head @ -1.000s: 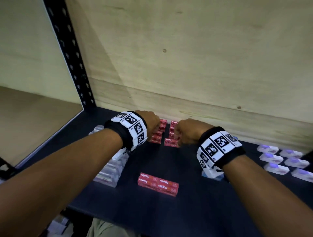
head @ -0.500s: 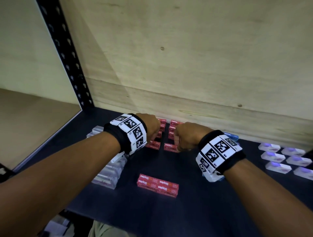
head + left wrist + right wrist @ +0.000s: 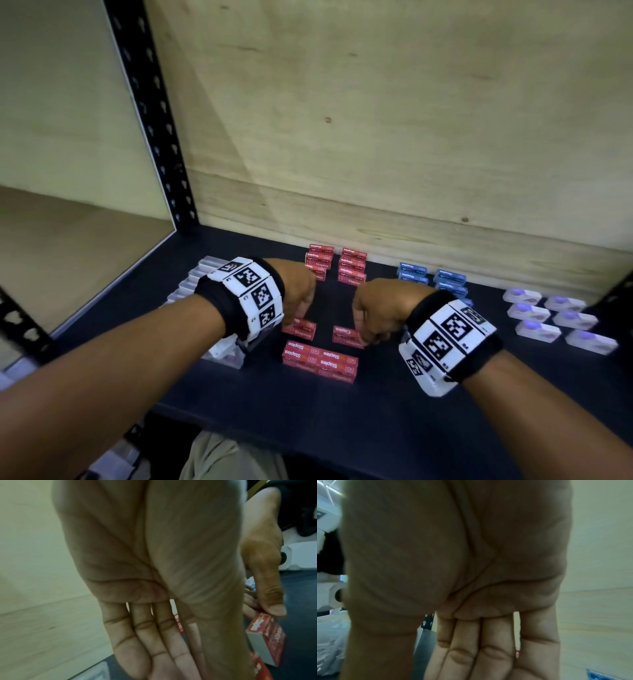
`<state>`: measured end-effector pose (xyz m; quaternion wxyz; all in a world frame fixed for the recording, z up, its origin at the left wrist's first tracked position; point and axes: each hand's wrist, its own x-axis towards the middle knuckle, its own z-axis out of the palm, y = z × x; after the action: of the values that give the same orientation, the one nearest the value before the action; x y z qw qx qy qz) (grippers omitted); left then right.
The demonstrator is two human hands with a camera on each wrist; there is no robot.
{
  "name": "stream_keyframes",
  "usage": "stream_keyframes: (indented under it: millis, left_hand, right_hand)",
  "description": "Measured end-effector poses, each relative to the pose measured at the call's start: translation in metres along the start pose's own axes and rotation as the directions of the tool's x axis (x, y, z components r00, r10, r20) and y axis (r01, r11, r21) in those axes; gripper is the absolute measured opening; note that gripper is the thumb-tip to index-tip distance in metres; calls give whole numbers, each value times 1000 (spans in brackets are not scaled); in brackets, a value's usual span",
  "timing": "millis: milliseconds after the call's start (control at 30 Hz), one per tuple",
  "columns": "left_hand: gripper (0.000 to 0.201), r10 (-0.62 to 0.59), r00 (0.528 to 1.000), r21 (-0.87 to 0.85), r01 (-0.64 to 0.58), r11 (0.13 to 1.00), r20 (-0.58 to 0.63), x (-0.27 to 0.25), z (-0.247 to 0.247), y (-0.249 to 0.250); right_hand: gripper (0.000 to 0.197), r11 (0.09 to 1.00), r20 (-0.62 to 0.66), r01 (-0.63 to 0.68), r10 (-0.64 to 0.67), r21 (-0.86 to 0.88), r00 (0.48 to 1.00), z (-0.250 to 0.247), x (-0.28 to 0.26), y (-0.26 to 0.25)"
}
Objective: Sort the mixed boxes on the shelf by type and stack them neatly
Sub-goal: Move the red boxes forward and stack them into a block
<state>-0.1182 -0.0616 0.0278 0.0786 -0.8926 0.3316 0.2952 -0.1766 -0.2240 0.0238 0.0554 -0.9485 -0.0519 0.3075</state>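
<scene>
Red "Staples" boxes lie on the dark shelf (image 3: 394, 428). Two short rows of them (image 3: 352, 270) stand at the back by the wooden wall. A pair (image 3: 320, 359) lies side by side nearer the front. My left hand (image 3: 297, 320) points its fingers down and pinches one red box (image 3: 300, 329) just behind that pair. Beside it, my right hand (image 3: 359, 330) grips another red box (image 3: 345, 337); in the left wrist view its thumb lies on that box (image 3: 267, 635). My left palm (image 3: 154, 628) and right palm (image 3: 488, 642) fill the wrist views, so the fingertips are hidden.
Blue boxes (image 3: 445, 284) are grouped right of the red rows. White boxes with purple tops (image 3: 548, 318) lie at the far right. Clear boxes (image 3: 202, 277) are stacked on the left under my forearm. A black perforated post (image 3: 154, 120) stands at the back left.
Both hands have drawn back from the rear red rows toward the shelf front, each bringing a red box with it. The two boxes now sit just behind the front pair.
</scene>
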Motion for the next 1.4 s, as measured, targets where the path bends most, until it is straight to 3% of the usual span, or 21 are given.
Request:
stream_keyframes:
  millis: [567,733,833,1033,1400]
  left_hand:
    - [33,12,1000,13,-12,1000,9,-27,20,3]
    - [62,37,996,17,-39,999,87,-33,23,4]
    - [67,51,994,16,-52,998,96,-36,26,8]
    - [63,26,998,17,-27,999,55,-33,33,14]
    - [62,80,997,19,-80,997,4,-27,36,21]
  right_hand:
    - [13,998,31,-3,5,-55,1000,12,-24,-8]
    - [48,1000,111,-16,17,-12,994,15,-24,-4]
    - [56,998,146,-14,6,57,989,22,-21,-8]
    - [50,999,53,38,-37,-35,998,31,-24,-22]
    - [54,993,18,91,-90,-71,996,33,-25,-33]
